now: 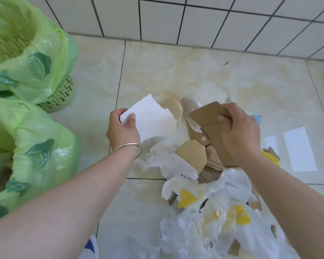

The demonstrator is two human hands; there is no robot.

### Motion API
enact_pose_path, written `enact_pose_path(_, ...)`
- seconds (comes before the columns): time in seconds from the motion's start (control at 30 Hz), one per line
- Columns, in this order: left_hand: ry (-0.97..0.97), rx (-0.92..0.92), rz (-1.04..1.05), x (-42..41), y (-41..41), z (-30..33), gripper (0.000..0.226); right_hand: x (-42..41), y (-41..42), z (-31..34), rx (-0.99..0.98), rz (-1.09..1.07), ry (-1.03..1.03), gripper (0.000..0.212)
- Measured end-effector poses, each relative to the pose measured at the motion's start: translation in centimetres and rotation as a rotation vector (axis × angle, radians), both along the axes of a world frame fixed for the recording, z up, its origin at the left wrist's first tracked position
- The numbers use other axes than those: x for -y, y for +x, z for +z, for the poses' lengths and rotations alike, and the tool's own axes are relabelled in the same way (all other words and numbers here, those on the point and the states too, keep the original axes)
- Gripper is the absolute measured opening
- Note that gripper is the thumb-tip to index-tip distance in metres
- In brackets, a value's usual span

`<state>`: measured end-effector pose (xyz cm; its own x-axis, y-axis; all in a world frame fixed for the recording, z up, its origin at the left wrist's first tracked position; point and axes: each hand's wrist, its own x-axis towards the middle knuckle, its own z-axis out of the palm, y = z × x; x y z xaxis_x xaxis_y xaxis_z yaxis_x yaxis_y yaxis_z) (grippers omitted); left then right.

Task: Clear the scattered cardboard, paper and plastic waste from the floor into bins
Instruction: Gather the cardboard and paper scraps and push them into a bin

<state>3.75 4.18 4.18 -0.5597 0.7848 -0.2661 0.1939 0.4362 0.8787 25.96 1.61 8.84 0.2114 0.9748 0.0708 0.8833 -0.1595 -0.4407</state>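
A torn white paper sheet (pixel 150 118) is pinched by the left hand (pixel 123 128), thumb on top, fingers (pixel 116 114) curled round its left edge; the sheet is held above the floor (pixel 176 68) near frame centre, at about 9 o'clock from the waste pile. A silver bangle (pixel 128 147) is worn on the left wrist. A brown cardboard piece (pixel 207 116) is gripped by the right hand (pixel 239 131), thumb pressed on its face, fingers wrapped over its top edge; the piece is lifted at the 12 o'clock end of the pile; whether it is clear of the waste beneath cannot be told.

More cardboard scraps (pixel 192 156) are seen below the hands, mixed with crumpled white paper (pixel 168 163); a white plastic bag with yellow print (pixel 209 217) is spread at 5 o'clock, overlapping the cardboard. Flat white paper strips (pixel 299 148) are lying on the floor at 3 o'clock, just beside a yellow item (pixel 270 157), partly hidden by the right forearm.

Two bins are placed at 9 o'clock, well apart from the pile: an upper bin (pixel 62 94) with a slotted green wall and a green leaf-print liner (pixel 36 68), and a lower bin (pixel 36 156) fully covered by the same kind of liner; brown material is visible inside the lower one. A white tiled wall (pixel 213 21) is met by the floor at 12 o'clock.
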Motion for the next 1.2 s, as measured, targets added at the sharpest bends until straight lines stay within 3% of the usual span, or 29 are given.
enact_pose_path(0.1,-0.057,0.022,-0.141,0.8,0.7,-0.6,0.023,-0.1,0.6,0.9,-0.003,-0.033,-0.057,0.024)
enact_pose_path(0.2,-0.256,0.041,-0.372,1.5,1.2,-1.6,0.031,-0.1,1.2,0.7,0.034,-0.024,-0.275,0.029)
enact_pose_path(0.3,-0.506,-0.038,-0.67,2.5,1.8,-2.4,0.043,0.4,1.4,-0.9,-0.076,-0.005,-0.557,0.032)
enact_pose_path(0.4,-0.6,-0.17,-0.862,2.9,2.6,-3.1,0.04,0.6,1.4,-2.8,-0.154,-0.026,-0.677,0.034)
enact_pose_path(0.63,-0.403,-0.703,-1.186,2.5,2.3,-4.4,0.032,-0.1,0.9,-6.3,-0.169,0.002,-0.808,0.045)
enact_pose_path(0.77,-0.344,-0.845,-1.335,1.9,2.3,-5.1,0.033,-0.5,0.4,-7.4,-0.182,0.058,-0.803,0.055)
enact_pose_path(1.07,-0.232,-0.785,-1.378,1.3,1.7,-6.2,0.027,-2.3,0.1,-7.7,-0.296,0.109,-0.819,0.014)
enact_pose_path(1.2,-0.171,-0.665,-1.293,1.2,1.9,-5.3,0.016,-2.2,1.3,-7.2,-0.313,0.067,-0.786,0.03)
